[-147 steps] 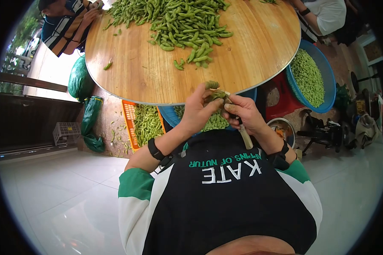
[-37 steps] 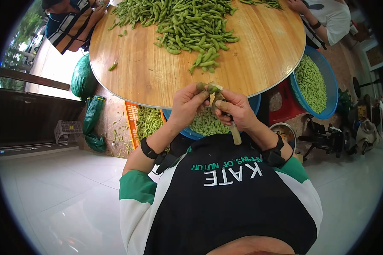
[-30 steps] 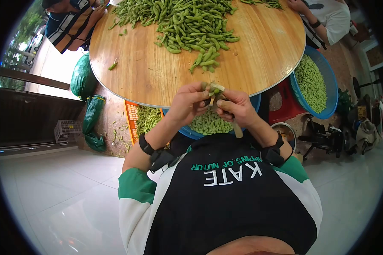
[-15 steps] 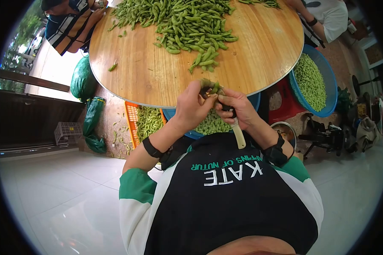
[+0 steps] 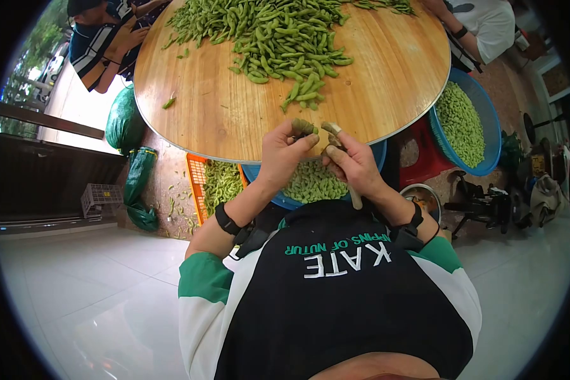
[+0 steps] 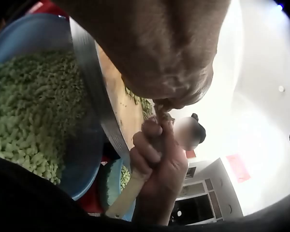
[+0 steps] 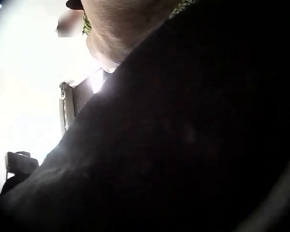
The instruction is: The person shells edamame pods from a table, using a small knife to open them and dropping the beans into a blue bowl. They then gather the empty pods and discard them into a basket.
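Over the table's near edge, my left hand (image 5: 282, 158) pinches a small green pod (image 5: 315, 130) between thumb and index finger, mostly hidden by them. Brownish wrapping covers the index fingers of both hands. A small gap separates the fingertips of my right hand (image 5: 356, 166), whose fingers curl round a tool with a pale handle (image 5: 356, 200). In the left wrist view, the right hand (image 6: 159, 164) grips that handle (image 6: 128, 195); the tool's working end is hidden. Below the hands sits a blue basin of shelled beans (image 5: 313, 183).
Green pods (image 5: 285, 47) are heaped on the round wooden table (image 5: 202, 107). An orange crate (image 5: 197, 183) of pods stands left of the basin, a blue tub (image 5: 491, 126) of beans and a red stool (image 5: 422, 161) to the right. Two people sit across.
The hands' fingertips have moved apart after meeting around a pod. The right index finger has straightened forward, and the pale handle shows less. At the far left, the person's arms have shifted.
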`<act>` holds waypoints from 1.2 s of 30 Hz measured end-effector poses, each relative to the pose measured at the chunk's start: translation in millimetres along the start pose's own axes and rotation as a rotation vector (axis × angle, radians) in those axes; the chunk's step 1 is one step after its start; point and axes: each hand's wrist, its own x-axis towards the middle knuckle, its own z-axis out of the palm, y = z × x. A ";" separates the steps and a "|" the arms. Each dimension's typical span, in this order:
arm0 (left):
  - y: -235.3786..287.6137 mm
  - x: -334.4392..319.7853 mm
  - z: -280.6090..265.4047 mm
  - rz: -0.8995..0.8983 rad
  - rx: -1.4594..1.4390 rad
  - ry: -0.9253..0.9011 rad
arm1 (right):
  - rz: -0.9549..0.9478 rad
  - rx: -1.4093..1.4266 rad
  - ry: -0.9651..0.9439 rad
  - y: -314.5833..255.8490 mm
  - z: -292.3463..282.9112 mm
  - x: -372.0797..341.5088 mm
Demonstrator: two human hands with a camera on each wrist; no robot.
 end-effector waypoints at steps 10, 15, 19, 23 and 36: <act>-4.0 -2.9 -2.0 -0.218 -0.236 -0.103 | 0.133 0.365 -0.173 3.0 -4.5 1.6; -3.8 -3.4 -2.8 -0.250 -0.252 -0.093 | 0.087 0.340 -0.178 7.5 -5.8 1.5; -4.4 -4.1 -1.7 -0.222 -0.210 -0.078 | 0.133 0.433 -0.199 -2.0 -5.0 -0.7; -5.1 -4.5 -1.6 -0.236 -0.272 -0.083 | 0.089 0.333 -0.181 7.6 -4.4 2.1; 2.1 -1.5 -17.4 -0.578 -0.589 -0.244 | -0.130 0.057 -0.159 18.5 -5.9 7.5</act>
